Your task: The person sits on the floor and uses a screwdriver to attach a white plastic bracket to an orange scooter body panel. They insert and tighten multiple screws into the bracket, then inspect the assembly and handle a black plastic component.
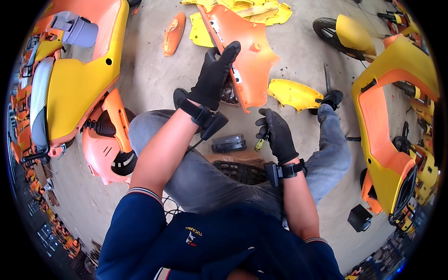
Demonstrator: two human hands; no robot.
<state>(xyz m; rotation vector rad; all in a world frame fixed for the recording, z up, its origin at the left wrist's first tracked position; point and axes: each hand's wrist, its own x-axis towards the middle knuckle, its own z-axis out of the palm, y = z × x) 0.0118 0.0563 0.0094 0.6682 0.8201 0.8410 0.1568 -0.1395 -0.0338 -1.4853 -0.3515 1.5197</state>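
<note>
My left hand (pixel 212 77), in a black glove, is closed on the left edge of an orange plastic body panel (pixel 252 56). The panel is tilted up in front of me, with white-and-dark clips along that edge. Below the panel's lower tip is my gloved right hand (pixel 278 135), its fingers curled. A small yellow-green piece (pixel 259 145) shows just under those fingers; what they hold is mostly hidden. Between my legs lies a dark plastic box (pixel 228 143). A yellow curved panel (pixel 295 94) rests on the floor near my right foot.
Yellow-and-orange scooter bodies stand at left (pixel 74 93) and right (pixel 380 107). More yellow panels (pixel 273 16) and a narrow orange piece (pixel 174 35) lie ahead. A pink-orange shell (pixel 100 149) is by my left knee. A black box (pixel 359 218) sits at the lower right.
</note>
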